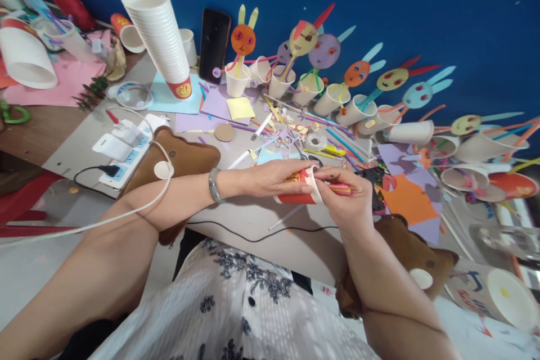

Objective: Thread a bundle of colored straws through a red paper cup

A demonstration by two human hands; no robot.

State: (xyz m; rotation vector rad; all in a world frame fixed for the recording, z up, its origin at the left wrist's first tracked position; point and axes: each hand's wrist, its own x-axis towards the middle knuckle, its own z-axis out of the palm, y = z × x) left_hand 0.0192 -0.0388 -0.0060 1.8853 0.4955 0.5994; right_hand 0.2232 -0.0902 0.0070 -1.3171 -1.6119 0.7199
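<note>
Over the front of the table, my left hand [274, 178] is wrapped around a red paper cup [297, 198] that lies on its side, its white rim facing right. At that rim, the thumb and fingers of my right hand [350, 197] are closed. A thin pink and yellowish piece [341, 188] shows between the right fingers at the cup's mouth; its kind is hard to make out. The cup's inside is hidden. Just behind the hands lie paper scraps, a roll of clear tape [316, 142] and a yellow cutter [334, 150].
A tall stack of paper cups [158, 39] stands back left, beside a phone [214, 45]. Cups with paper rabbit heads [243, 39] line the blue wall. A power strip [122, 157] and a white cable [162, 191] are at left. Brown cushions [185, 152] sit under both arms.
</note>
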